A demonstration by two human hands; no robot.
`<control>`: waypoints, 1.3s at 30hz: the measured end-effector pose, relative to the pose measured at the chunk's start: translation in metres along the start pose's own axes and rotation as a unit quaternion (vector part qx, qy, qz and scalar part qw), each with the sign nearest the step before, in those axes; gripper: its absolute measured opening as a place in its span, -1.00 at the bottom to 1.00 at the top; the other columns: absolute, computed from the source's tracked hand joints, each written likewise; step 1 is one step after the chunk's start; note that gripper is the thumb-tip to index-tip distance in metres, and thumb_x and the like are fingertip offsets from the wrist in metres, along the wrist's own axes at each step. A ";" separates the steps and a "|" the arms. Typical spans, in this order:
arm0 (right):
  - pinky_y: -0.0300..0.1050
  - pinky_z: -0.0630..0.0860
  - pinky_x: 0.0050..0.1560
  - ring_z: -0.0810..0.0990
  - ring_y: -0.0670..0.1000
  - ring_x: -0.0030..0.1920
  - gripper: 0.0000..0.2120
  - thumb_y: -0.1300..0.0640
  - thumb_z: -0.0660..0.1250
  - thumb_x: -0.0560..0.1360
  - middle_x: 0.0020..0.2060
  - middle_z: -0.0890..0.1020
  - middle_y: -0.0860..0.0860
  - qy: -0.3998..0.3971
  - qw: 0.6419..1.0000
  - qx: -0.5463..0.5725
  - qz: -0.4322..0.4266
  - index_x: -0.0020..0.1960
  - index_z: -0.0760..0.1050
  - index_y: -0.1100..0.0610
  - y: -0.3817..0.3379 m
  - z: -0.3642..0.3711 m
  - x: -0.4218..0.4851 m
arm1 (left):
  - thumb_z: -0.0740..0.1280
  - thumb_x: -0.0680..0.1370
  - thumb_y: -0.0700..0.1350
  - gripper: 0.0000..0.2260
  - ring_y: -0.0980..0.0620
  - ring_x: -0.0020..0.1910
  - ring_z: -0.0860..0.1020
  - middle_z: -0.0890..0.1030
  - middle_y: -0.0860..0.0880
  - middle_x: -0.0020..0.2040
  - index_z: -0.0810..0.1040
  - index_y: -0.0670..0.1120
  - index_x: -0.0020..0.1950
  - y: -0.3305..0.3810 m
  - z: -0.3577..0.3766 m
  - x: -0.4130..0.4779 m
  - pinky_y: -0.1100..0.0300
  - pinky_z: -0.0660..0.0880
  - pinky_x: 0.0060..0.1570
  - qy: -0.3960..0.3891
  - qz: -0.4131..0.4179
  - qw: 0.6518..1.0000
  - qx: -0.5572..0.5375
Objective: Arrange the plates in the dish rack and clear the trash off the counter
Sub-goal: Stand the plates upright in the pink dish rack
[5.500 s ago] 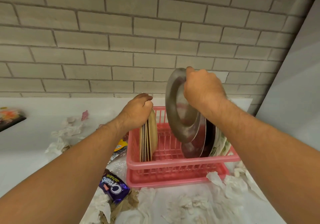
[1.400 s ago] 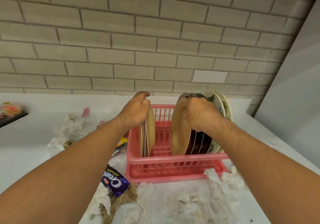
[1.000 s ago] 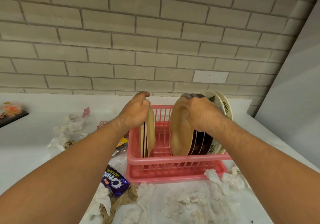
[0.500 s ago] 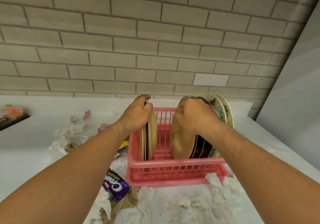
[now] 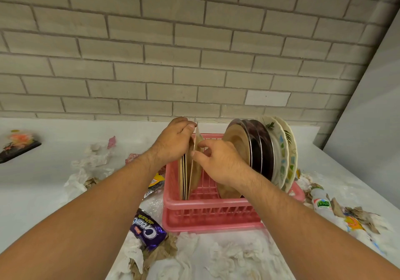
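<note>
A pink dish rack (image 5: 207, 212) stands on the white counter (image 5: 39, 188). At its left end a stack of tan plates (image 5: 184, 178) stands on edge, and my left hand (image 5: 173, 143) grips their top rims. My right hand (image 5: 218, 160) pinches the rim of the rightmost tan plate (image 5: 195, 171) of that stack, which tilts away from the others. At the right end stand a tan plate (image 5: 238, 145), dark plates (image 5: 263, 149) and floral plates (image 5: 283, 156), all upright and free of my hands. Crumpled tissues (image 5: 227, 258) lie in front of the rack.
A purple biscuit wrapper (image 5: 147, 230) lies at the rack's front left corner. More tissues (image 5: 91, 165) and wrappers lie to the left. A small plastic bottle (image 5: 322, 204) and scraps lie right of the rack. A dark tray (image 5: 17, 147) sits far left. A brick wall stands behind.
My right hand left the tan plate standing with the right group and moved left onto the rightmost plate of the left stack. My left hand stayed on the stack.
</note>
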State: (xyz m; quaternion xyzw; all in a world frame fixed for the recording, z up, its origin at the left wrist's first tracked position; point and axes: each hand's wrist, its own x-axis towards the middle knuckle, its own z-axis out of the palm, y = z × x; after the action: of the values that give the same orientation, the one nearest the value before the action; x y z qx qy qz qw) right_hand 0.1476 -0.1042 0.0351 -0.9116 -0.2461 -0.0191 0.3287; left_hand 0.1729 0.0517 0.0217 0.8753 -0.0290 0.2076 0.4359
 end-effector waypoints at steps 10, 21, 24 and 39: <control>-0.15 0.51 -0.35 0.54 -0.01 -0.24 -0.84 0.15 0.17 0.56 -0.20 0.52 0.01 0.038 0.987 -0.142 0.067 0.13 0.42 0.12 -0.006 -0.003 0.009 | 0.04 0.60 -0.17 -0.64 0.18 0.41 0.21 0.32 0.04 0.44 0.47 -0.05 0.33 -0.007 0.001 0.001 0.39 0.04 0.28 -0.002 -0.025 1.000 -0.011; -0.19 0.21 -0.58 0.36 -0.01 -0.47 -0.57 0.32 0.25 0.51 -0.40 0.35 0.02 0.124 0.939 -0.317 0.040 0.34 0.24 0.22 -0.008 -0.054 0.031 | 0.06 0.59 -0.10 -0.64 0.18 0.17 0.36 0.39 0.08 0.36 0.36 0.02 0.38 -0.015 -0.002 0.000 0.38 0.25 -0.02 0.007 -0.061 0.997 -0.045; -0.15 0.41 -0.45 0.55 0.07 -0.31 -0.37 0.29 0.31 0.49 -0.25 0.53 0.10 0.093 0.936 -0.337 0.037 0.47 0.10 0.20 0.000 -0.039 0.023 | 0.06 0.60 -0.10 -0.65 0.19 0.17 0.34 0.37 0.08 0.37 0.35 0.01 0.39 -0.014 -0.002 -0.001 0.35 0.24 0.02 0.005 -0.056 0.998 -0.036; -0.01 0.59 -0.12 0.60 0.17 -0.01 -0.53 0.31 0.27 0.52 0.08 0.55 0.19 0.019 0.963 -0.241 0.122 0.38 0.21 0.24 0.004 -0.036 0.000 | 0.07 0.62 -0.12 -0.61 0.14 0.43 0.20 0.26 0.05 0.49 0.30 -0.04 0.46 -0.014 0.001 0.001 0.35 0.05 0.27 0.002 -0.048 0.998 -0.029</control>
State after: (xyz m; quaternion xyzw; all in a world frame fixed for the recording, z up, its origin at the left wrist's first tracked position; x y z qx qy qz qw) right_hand 0.1539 -0.1285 0.0610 -0.9865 -0.1146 -0.0547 0.1036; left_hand 0.1776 0.0591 0.0111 0.8621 0.0081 0.1874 0.4708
